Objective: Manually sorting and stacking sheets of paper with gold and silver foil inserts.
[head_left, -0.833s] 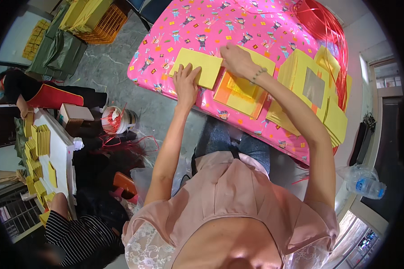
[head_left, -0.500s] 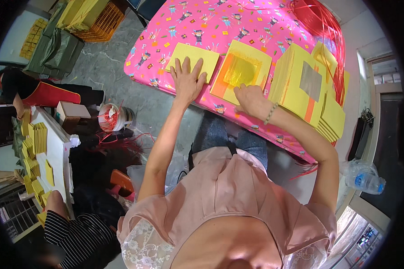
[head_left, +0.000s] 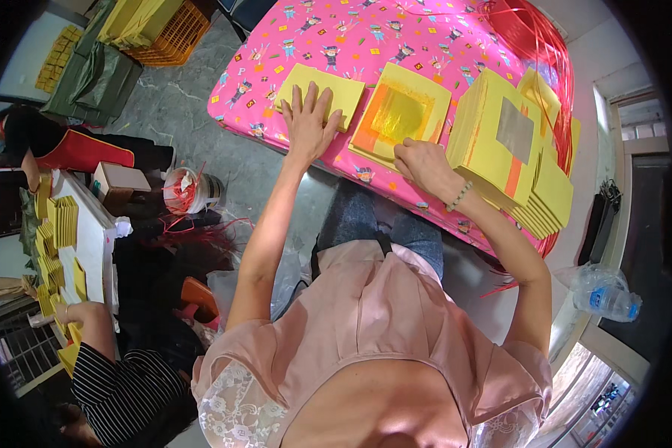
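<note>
My left hand (head_left: 308, 123) lies flat with its fingers spread on a low pile of plain yellow paper (head_left: 351, 97). To its right is a yellow stack (head_left: 381, 140) with an orange band and a shiny gold square (head_left: 400, 116) on top. My right hand (head_left: 425, 163) is at the lower right of this stack, its fingers curled and closed near the gold square. Whether a sheet edge is between them is hidden. Right of that stands a thick stack of yellow paper (head_left: 485, 164) with a silver square and an orange strip.
The table has a pink patterned cover (head_left: 269, 67). More yellow piles (head_left: 551, 190) and red plastic strands (head_left: 526, 33) crowd its right end. Two people work at a white table (head_left: 97, 224) at left. A white bucket (head_left: 213, 193) holds red scraps. A plastic bottle (head_left: 612, 302) shows at right.
My right hand has shifted slightly right along the foil-topped stack, exposing more of the gold square. My left hand stays on its pile. The striped-sleeved person's arm has moved at the white table.
</note>
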A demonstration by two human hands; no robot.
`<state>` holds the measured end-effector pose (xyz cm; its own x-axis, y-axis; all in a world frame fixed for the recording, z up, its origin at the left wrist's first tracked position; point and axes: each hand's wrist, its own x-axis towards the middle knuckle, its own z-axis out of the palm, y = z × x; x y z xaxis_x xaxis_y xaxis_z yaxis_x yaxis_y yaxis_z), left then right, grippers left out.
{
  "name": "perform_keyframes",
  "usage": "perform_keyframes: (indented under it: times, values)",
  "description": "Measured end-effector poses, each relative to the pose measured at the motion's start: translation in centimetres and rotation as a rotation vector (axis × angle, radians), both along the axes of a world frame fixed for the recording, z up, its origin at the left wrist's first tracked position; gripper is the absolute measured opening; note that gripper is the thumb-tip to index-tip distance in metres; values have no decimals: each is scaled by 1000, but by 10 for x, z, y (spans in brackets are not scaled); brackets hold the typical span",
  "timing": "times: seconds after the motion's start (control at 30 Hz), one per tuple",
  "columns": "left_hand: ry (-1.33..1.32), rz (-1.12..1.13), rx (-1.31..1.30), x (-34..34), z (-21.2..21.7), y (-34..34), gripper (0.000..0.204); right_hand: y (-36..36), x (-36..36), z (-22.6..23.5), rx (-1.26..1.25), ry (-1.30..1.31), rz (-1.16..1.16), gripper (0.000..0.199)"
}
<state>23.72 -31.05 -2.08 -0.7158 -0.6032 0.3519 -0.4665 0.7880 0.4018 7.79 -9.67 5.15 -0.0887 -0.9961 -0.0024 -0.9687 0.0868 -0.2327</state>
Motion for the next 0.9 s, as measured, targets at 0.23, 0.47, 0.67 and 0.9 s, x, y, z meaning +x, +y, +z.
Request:
perform_keyframes:
  times: [0.23, 0.47, 0.67, 0.9]
  values:
    - [241, -49, -57, 1, 24, 11, 42, -1, -8, 0, 40, -77, -33, 17]
    - [289, -139, 406, 14, 38, 56, 43, -3, -12, -2, 63, -128, -69, 18]
    - [312, -198, 522, 18, 15, 69, 50, -5, -12, -3, 75, -129, -63, 18]
    - [318, -194, 534, 15, 10, 67, 48, -4, -14, -4, 68, -155, -62, 15]
